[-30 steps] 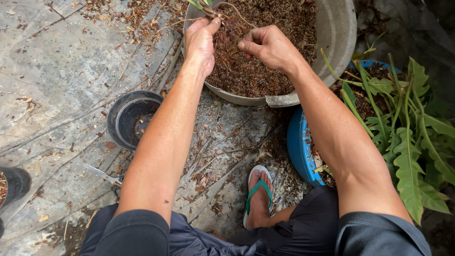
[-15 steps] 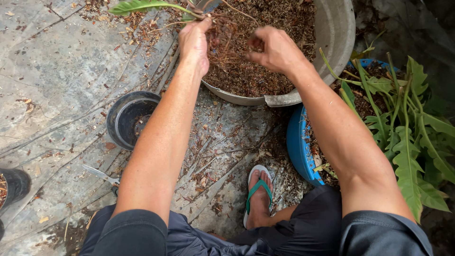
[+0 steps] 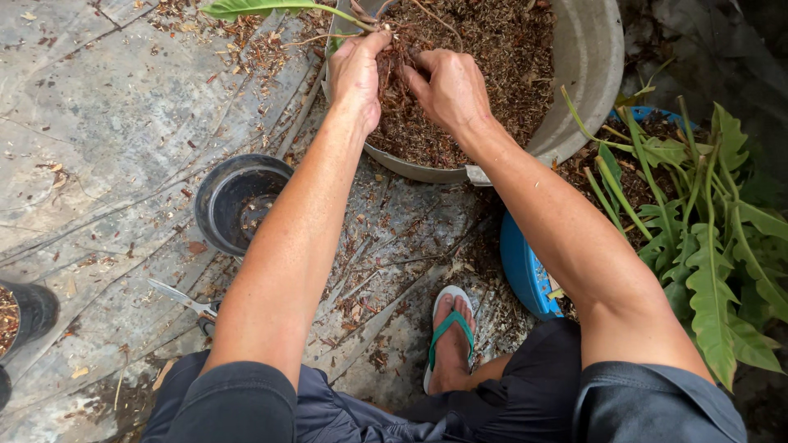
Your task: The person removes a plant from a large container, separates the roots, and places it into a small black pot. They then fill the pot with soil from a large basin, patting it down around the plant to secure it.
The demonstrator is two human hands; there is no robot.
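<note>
A wide grey metal basin (image 3: pixel 589 74) full of brown fibrous potting mix stands in front of me. Over its near left side my left hand (image 3: pixel 357 72) grips the base of a small plant (image 3: pixel 271 8) whose long green leaf points left and whose brown roots hang into the mix. My right hand (image 3: pixel 450 86) is right beside it, fingers curled and pinching at those roots. An empty black plastic pot (image 3: pixel 234 197) sits on the ground left of my left forearm.
A blue tub (image 3: pixel 525 271) with leafy green plants (image 3: pixel 706 238) stands at the right. Scissors (image 3: pixel 185 299) lie on the cracked concrete near my left knee. Another black pot (image 3: pixel 29 312) is at the left edge. My foot in a green flip-flop (image 3: pixel 450 332) is below.
Both hands have come closer together over the basin. The plant has been lifted out of the mix, its green leaf now stretching left past the rim.
</note>
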